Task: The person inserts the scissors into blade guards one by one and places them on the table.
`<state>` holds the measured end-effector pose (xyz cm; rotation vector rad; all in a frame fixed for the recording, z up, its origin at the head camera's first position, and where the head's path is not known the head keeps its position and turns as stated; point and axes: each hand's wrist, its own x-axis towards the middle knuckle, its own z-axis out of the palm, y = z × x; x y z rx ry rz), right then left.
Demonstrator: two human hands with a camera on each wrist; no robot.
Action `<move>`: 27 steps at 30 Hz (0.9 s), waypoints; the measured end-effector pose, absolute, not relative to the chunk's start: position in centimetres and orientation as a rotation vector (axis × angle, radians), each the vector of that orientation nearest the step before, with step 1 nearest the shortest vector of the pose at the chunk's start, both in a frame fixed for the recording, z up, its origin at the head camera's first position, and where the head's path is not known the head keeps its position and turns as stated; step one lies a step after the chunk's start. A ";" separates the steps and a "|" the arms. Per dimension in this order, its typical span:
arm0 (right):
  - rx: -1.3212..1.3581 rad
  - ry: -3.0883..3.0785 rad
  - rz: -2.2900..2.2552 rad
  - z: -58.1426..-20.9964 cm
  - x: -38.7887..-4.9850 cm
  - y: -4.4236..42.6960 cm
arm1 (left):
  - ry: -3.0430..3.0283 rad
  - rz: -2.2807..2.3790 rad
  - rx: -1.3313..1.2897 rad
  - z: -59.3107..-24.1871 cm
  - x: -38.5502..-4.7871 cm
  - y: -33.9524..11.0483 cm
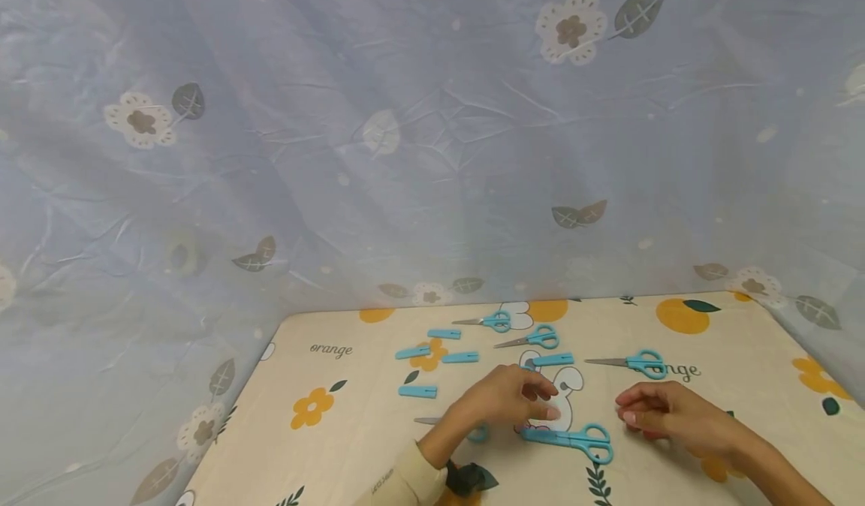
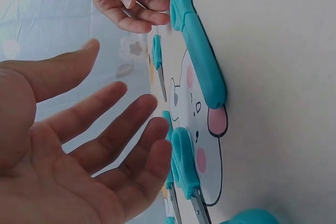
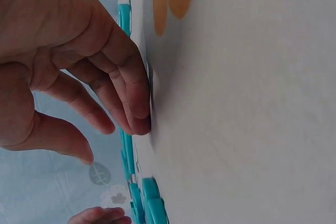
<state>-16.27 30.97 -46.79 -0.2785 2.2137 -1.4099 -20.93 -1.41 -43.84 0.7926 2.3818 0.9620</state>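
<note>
A pair of blue-handled scissors with a blue cover over its blades lies between the hands, near the front. My left hand hovers just behind and left of it, fingers loosely spread, holding nothing; the left wrist view shows its palm empty. To the right, my right hand is held low over the cloth with relaxed, slightly bent fingers and nothing in them. Uncovered scissors lie behind the right hand. Another pair is partly hidden under the left forearm.
Two more uncovered scissors lie at the back. Several loose blue covers are spread left of centre, and one blue cover lies behind the left hand. A patterned curtain rises behind the cloth-covered table.
</note>
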 end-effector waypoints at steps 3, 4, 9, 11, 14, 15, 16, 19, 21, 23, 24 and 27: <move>-0.218 2.240 -1.396 -46.7 -16.6 31.2 | 2.449 0.954 0.829 -43.9 -21.2 -1.2; -0.212 2.251 -1.393 -46.7 -16.7 31.3 | 2.469 0.951 0.849 -43.9 -21.3 -1.1; -0.200 2.325 -1.379 -46.7 -17.1 31.7 | 2.532 0.911 0.918 -44.0 -22.0 -0.7; -0.185 2.366 -1.355 -46.6 -17.1 31.8 | 2.544 0.906 0.935 -44.0 -22.3 -0.6; -0.149 2.463 -1.286 -46.3 -17.2 31.8 | 2.562 0.911 0.955 -44.2 -22.8 -0.5; -0.143 2.503 -1.260 -46.2 -17.2 31.8 | 2.569 0.916 0.960 -44.3 -22.9 -0.4; -0.146 2.544 -1.235 -46.2 -17.2 31.8 | 2.579 0.917 0.959 -44.4 -23.0 -0.3; -0.159 2.676 -1.148 -46.0 -17.2 32.1 | 2.608 0.916 0.944 -44.8 -23.4 0.0; -0.178 2.736 -1.114 -46.0 -17.4 32.4 | 2.629 0.911 0.916 -45.0 -23.7 0.2; -0.187 2.780 -1.091 -46.0 -17.6 32.7 | 2.648 0.898 0.881 -45.1 -23.9 0.5; -0.190 2.792 -1.087 -46.0 -17.7 32.8 | 2.658 0.890 0.870 -45.2 -24.0 0.7; -0.164 2.809 -1.075 -45.8 -18.2 33.2 | 2.689 0.866 0.847 -45.3 -24.2 1.0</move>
